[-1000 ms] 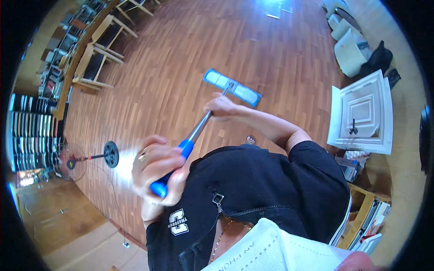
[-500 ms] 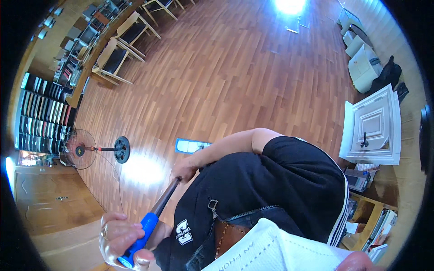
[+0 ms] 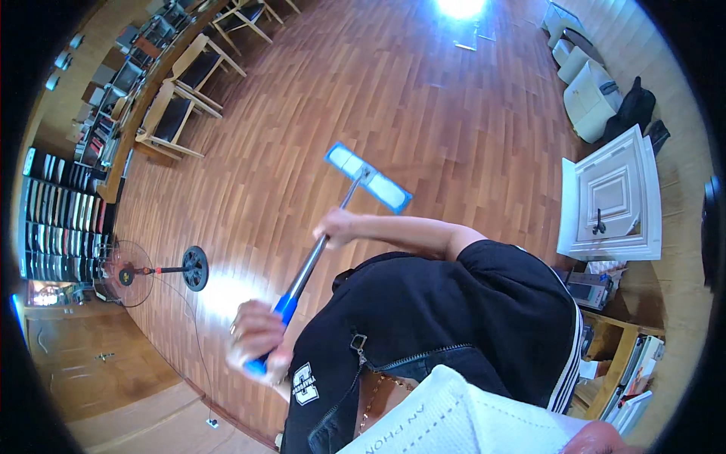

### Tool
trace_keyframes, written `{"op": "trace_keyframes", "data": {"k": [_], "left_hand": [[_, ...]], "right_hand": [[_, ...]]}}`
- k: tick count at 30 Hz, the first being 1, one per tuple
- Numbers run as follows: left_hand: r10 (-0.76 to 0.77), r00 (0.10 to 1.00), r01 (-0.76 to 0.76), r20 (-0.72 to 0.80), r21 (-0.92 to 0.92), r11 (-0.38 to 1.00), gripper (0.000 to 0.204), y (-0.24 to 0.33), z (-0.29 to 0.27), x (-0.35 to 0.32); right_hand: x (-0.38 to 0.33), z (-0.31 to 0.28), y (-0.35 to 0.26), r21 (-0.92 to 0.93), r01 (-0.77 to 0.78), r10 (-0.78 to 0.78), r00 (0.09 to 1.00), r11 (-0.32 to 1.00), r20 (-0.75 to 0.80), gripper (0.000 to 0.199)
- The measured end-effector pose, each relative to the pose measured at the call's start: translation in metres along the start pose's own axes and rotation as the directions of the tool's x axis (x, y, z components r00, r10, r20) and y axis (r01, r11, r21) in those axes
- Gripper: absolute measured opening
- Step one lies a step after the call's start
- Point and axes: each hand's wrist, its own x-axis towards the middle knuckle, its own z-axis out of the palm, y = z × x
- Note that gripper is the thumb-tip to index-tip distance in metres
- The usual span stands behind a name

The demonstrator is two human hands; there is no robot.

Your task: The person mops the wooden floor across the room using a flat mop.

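A flat mop [image 3: 306,268] slants across the view, its blue-and-white head [image 3: 386,191] lying on the wooden floor. My left hand [image 3: 259,339] is wrapped round the blue grip at the top of the handle, slightly blurred. Farther down, my right hand [image 3: 336,228] grips the grey metal shaft, with that arm stretched across in front of my body. The mop head is turned at an angle, and its shaft joins at the middle.
A standing fan [image 3: 195,268] with a round black base is at the left, its cable on the floor. Wooden chairs [image 3: 170,121] line a long desk at upper left. A white cabinet [image 3: 609,200] and a pale armchair [image 3: 592,102] stand along the right wall.
The mop head has come out from behind my right arm and swung forward and right. Both hands have moved up and to the right, still gripping the mop.
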Motion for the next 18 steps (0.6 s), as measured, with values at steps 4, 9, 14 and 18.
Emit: {"op": "trace_keyframes", "data": {"k": [4,9,14,18], "left_hand": [[-0.168,0.937,0.176,0.306,0.004,0.984,0.019,-0.049,0.062,0.017],[-0.144,0.873,0.13,0.465,0.063,0.99,0.02,-0.109,0.142,0.024],[-0.061,0.763,0.097,0.643,-0.022,0.995,0.018,-0.137,0.23,0.037],[-0.085,0.659,0.154,0.747,-0.023,0.988,0.017,-0.145,0.248,0.027]], "right_hand": [[-0.044,-0.002,0.129,-0.238,-0.203,0.166,0.972,0.95,-0.169,0.007],[-0.12,-0.06,0.223,-0.237,-0.462,0.414,0.882,0.855,-0.226,0.006],[-0.239,-0.115,0.268,-0.164,-0.739,0.694,0.671,0.653,-0.261,0.019],[-0.283,-0.124,0.217,-0.021,-0.752,0.689,0.614,0.659,-0.385,0.015]]}}
